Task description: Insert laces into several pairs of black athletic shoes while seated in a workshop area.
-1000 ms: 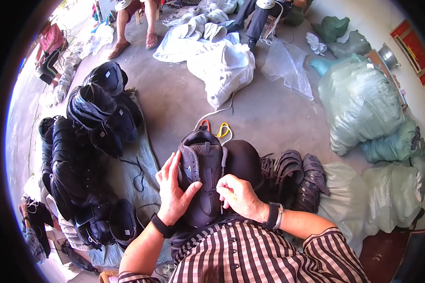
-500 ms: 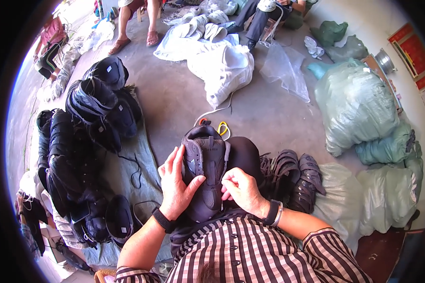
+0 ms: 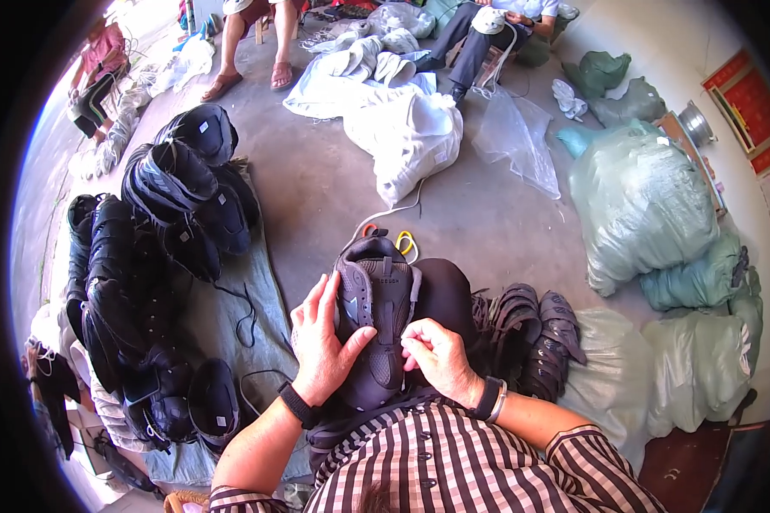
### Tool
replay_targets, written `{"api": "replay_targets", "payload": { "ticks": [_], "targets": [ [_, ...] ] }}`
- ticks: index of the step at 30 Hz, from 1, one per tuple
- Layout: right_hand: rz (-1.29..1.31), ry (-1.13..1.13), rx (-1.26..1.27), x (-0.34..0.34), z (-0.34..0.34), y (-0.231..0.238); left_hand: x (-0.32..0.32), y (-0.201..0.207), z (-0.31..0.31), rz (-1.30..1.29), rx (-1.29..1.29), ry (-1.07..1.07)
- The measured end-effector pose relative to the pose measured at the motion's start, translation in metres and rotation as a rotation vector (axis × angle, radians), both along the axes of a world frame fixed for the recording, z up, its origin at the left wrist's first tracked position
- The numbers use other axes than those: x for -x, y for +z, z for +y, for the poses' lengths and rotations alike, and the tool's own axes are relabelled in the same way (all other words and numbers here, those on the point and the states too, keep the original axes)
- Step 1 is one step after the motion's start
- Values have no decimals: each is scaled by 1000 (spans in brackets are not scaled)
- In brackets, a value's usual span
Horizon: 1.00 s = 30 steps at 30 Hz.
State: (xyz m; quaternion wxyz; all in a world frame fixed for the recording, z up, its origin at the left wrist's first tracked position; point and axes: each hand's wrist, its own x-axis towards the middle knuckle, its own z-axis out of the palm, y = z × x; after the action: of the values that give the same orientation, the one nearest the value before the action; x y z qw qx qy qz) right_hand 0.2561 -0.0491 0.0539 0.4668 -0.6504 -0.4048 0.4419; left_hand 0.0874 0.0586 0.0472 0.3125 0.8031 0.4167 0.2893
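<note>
A dark grey shoe upper [image 3: 387, 299] with a mesh toe and eyelets along its side lies on my lap, toe toward me. My left hand [image 3: 325, 342] lies along its left edge, fingers stretched out and thumb spread over the upper. At the right of the toe, my right hand [image 3: 436, 355] is closed in a pinch, thumb against the curled fingers. What it pinches, if anything, is too small to make out. A pale cord [image 3: 376, 220] runs to the heel end from the floor beyond. Beside the heel shows a yellow loop handle [image 3: 408, 245].
Stacked dark shoe uppers [image 3: 111, 274] stand at the left by a grey-green sheet [image 3: 218, 321]. More uppers [image 3: 552, 338] lie at my right, near bulging pale-green sacks [image 3: 650, 205]. A white sack [image 3: 411, 145] lies ahead. Other people [image 3: 496, 38] sit at the far side.
The view has shifted slightly. Both hands stay at about the same places on the shoe upper, and the right hand keeps its pinch beside the toe.
</note>
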Motion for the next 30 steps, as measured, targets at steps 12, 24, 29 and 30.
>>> {"api": "replay_targets", "payload": {
  "ticks": [12, 24, 29, 30],
  "targets": [
    [28, -34, 16, 0, -1, 1, 1, 4, -1, -1, 51, -25],
    [112, -71, 64, 3, -1, 4, 0, 5, 1, -2, 20, -12],
    [5, -61, 1, 4, -3, -3, 1, -3, -1, 24, -31, 0],
    [-20, -67, 5, 6, -8, -3, 0, -4, -6, 5, -17, -5]
  ]
}}
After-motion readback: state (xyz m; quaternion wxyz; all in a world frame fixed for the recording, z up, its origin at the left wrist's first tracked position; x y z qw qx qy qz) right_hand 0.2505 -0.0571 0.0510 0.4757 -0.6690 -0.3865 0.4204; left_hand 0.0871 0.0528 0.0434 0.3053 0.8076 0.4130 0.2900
